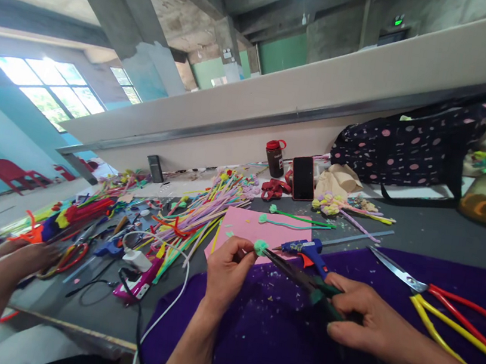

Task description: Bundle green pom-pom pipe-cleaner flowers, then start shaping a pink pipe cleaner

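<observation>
Above a purple cloth [265, 342], a person's right hand [355, 315] is wrapped around the green handles of long-nose pliers [293, 273], whose long axis slants forward and leftward to a mint-green chenille ball [260, 247]. The ball sits at the pliers' tip, just beside the left hand [230, 264], the nearer of the two, its thumb and forefinger pinched at the ball's edge; whether the pliers' jaws bite it cannot be told. Small, round and fuzzy, it shows against a pink sheet [238, 216], near a blue glue gun [312, 250]. Beyond lie two green-stemmed pieces [301, 218] with similar tufted heads.
</observation>
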The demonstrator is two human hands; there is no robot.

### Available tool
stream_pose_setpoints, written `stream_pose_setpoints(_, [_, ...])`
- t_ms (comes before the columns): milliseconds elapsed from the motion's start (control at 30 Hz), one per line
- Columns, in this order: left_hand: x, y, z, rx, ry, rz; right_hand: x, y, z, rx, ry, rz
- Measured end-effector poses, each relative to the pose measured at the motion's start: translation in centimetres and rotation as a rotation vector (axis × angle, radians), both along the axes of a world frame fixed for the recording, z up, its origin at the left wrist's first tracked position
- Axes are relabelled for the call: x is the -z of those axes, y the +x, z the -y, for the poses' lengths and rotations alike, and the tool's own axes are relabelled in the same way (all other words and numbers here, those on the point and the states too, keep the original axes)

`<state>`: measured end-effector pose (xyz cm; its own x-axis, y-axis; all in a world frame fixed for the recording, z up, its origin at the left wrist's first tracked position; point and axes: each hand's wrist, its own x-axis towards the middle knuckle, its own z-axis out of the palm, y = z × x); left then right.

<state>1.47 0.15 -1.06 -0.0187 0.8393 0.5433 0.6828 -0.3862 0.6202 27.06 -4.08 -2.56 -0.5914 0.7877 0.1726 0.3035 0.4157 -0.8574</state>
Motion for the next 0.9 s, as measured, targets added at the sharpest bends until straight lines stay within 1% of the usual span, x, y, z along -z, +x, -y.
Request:
stream_pose_setpoints(233, [-0.06,-0.04,0.16,0.043,0.005,-0.022,0.11,-0.04,0.14,0.001,0.042,0.076])
stream_pose_setpoints(433, [-0.05,-0.06,0.16,0.073,-0.014,-0.029,-0.12,-0.21,0.43,0.038,0.164,0.194])
stream_pose_setpoints(600, [-0.13,-0.01,0.22,0.065,0.002,-0.032,-0.18,-0.02,0.48,0.120,0.286,0.309])
stream_pose_setpoints(667, [-0.16,0.03,0.27,0.055,0.015,-0.021,-0.19,0.03,0.42,0.117,0.276,0.317])
stream_pose_setpoints(800, [-0.15,0.09,0.31,0.027,0.043,-0.002,-0.31,0.04,0.31,0.066,0.187,0.260])
stream_pose_setpoints(900, [-0.08,0.08,0.26,0.004,0.052,0.010,-0.41,0.02,0.31,0.068,0.169,0.231])
